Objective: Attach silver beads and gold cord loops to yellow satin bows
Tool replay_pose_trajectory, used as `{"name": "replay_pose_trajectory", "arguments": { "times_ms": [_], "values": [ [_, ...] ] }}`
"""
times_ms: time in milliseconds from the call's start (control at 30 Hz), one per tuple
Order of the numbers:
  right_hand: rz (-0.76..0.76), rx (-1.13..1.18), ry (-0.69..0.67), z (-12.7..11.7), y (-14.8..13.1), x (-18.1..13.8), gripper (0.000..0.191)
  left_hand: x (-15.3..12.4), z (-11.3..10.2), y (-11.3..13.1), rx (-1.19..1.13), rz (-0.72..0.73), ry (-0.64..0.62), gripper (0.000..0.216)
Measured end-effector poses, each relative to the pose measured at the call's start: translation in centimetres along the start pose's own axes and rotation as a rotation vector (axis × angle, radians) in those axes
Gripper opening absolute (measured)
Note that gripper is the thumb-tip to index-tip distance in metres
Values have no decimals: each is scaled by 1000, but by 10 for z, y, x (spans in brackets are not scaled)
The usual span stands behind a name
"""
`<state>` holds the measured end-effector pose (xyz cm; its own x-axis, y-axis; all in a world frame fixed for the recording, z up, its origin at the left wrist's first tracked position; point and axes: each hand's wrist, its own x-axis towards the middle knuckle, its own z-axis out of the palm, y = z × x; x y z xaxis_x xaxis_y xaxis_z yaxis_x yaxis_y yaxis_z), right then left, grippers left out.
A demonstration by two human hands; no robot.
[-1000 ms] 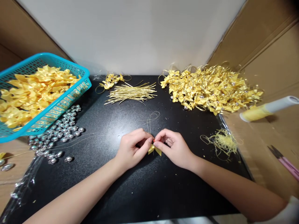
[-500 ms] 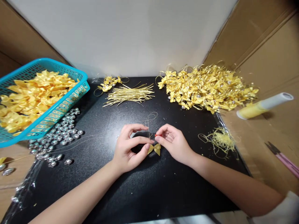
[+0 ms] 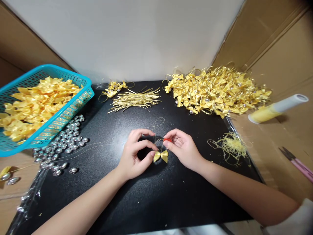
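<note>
A small yellow ribbon bow (image 3: 161, 156) is held just above the black tabletop, in the middle of the view. My left hand (image 3: 135, 155) pinches its left wing between thumb and forefinger, with the other fingers curved above. To the right, my right hand (image 3: 184, 148) is closed on a small red piece (image 3: 167, 140), whose kind I cannot make out. Fine thread (image 3: 161, 145) loops between the bow and the fingertips of my right hand. More pale thread (image 3: 97, 144) trails left across the table toward the silver beads (image 3: 73, 137).
A turquoise basket (image 3: 89, 85) of yellow bows stands left. Gold wire ties (image 3: 135, 99) lie at the back, near a few bows with beads (image 3: 113, 88). A large pile of beaded bows (image 3: 215, 91), thread scraps (image 3: 231, 147), a tube (image 3: 278, 108) and pink-handled cutters (image 3: 297, 163) are at right.
The bow now shows more fully, its knot facing up. My right fingers have shifted slightly, and more of the red piece shows. The whole view has moved a little.
</note>
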<state>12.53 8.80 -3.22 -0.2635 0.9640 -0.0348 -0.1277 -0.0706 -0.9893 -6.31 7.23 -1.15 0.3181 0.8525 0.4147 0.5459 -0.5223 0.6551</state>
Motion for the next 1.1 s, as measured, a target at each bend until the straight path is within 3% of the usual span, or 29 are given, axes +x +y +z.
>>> {"name": "replay_pose_trajectory", "arguments": {
  "times_ms": [200, 300, 433, 833, 1100],
  "values": [
    [24, 2, 11, 0, -1, -1, 14, 0, 3, 0, 69, 15, 308, 8],
    [30, 15, 12, 0, -1, -2, 15, 1, 5, 8, 105, 34, 204, 12],
    [-5, 2, 8, 2, -2, -3, 13, 0, 8, 17, 172, -54, 21, 8],
    [-167, -221, 34, 1, 0, -7, 4, 1, 7, 18, 201, -167, 70, 10],
    [-287, -377, 26, 2, -2, -12, 7, 2, 4, 16, 333, -115, 61, 8]
  ]
}}
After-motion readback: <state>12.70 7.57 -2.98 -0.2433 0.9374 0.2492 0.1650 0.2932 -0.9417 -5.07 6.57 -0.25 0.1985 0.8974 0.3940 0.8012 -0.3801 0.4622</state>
